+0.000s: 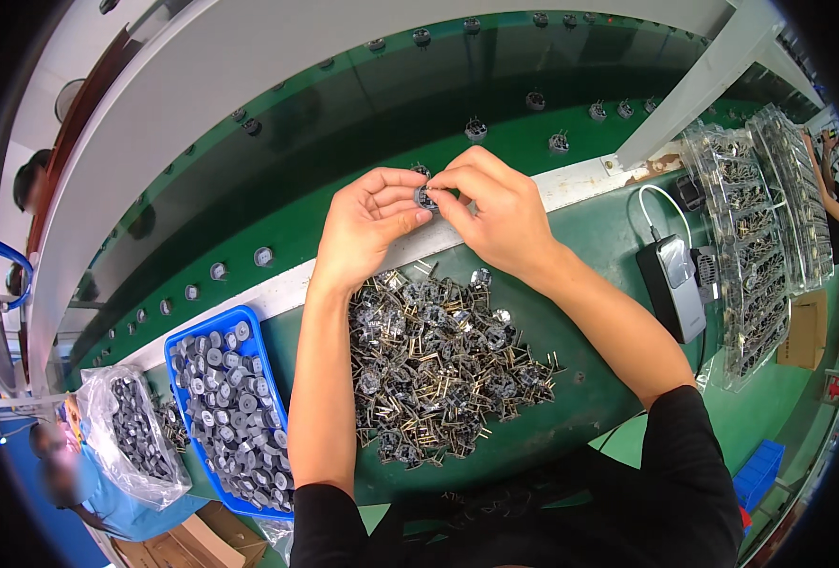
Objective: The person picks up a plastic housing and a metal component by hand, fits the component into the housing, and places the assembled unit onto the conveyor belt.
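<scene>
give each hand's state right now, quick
Left hand: closed, holding a round grey cap.
Right hand: closed, pinching at that cap; exact hold unclear.

I wear a black shirt (533, 540), its body dark between five and six o'clock. The left sleeve (330, 525), at seven o'clock, and the right sleeve (689, 454), at four, are both short, black and loose, with plain hems. Faint print (481, 502) marks the cloth toward six, too dim to make out. Below the hems, my forearms (323, 398) are bare, down to each grip (500, 213).
</scene>
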Tool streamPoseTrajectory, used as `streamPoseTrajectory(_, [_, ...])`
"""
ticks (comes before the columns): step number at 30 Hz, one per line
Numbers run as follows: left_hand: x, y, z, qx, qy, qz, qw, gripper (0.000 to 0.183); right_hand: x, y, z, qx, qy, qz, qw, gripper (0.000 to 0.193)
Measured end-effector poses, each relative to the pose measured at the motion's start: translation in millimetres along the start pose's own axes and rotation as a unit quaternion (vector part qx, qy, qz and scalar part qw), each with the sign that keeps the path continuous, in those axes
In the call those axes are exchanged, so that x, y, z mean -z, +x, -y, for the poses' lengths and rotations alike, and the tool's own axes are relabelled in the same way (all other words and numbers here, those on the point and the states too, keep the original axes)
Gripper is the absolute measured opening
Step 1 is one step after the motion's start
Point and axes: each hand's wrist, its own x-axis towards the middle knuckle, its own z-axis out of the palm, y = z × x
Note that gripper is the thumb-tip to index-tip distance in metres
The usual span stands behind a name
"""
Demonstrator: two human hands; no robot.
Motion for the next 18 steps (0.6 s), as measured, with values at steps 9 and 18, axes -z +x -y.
streamPoseTrajectory(9, [7, -3, -7, 0.021, 0.032, -0.063, 0.997, 0.031, 0, 0, -1, -0.081, 0.183, 0.068, 0.977, 0.017])
streamPoseTrajectory(18, [77, -6, 17, 0.029, 0.380, -0.279, 0.881, 0.028, 7, -1, -9, -0.031, 0.113, 0.413, 0.903, 0.019])
